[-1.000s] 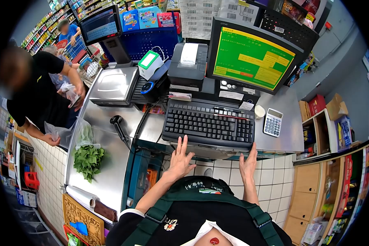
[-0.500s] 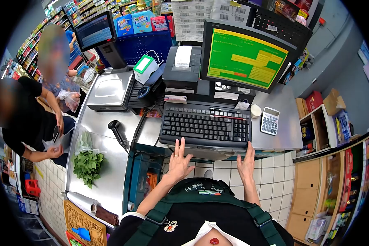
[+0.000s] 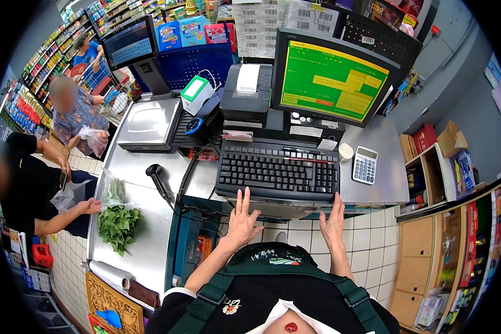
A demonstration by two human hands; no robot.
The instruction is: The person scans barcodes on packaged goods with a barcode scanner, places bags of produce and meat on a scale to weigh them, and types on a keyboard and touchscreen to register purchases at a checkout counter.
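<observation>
My left hand [image 3: 241, 222] is open at the front edge of the black keyboard [image 3: 278, 170], its fingertips near the lower left keys and nothing in it. At the keyboard's lower right corner, my right hand [image 3: 333, 224] is open and empty, fingers stretched forward. Behind the keyboard stand a monitor [image 3: 334, 78] with a green and yellow screen and a printer [image 3: 246, 92] with white paper. A calculator [image 3: 365, 165] lies to the right. On the left of the metal counter [image 3: 145, 222] are a handheld scanner [image 3: 160, 181] and leafy greens in a clear bag [image 3: 118, 225].
A person in black [image 3: 25, 178] stands left of the counter, one hand by the bagged greens. Behind stands a person in a patterned top [image 3: 75, 119], another in blue beside a cart. A scale [image 3: 149, 122] and card reader [image 3: 197, 92] sit on the counter.
The person in black has moved left and now reaches a hand toward the bagged greens. The person in the patterned top has come into clearer view. My hands have barely moved.
</observation>
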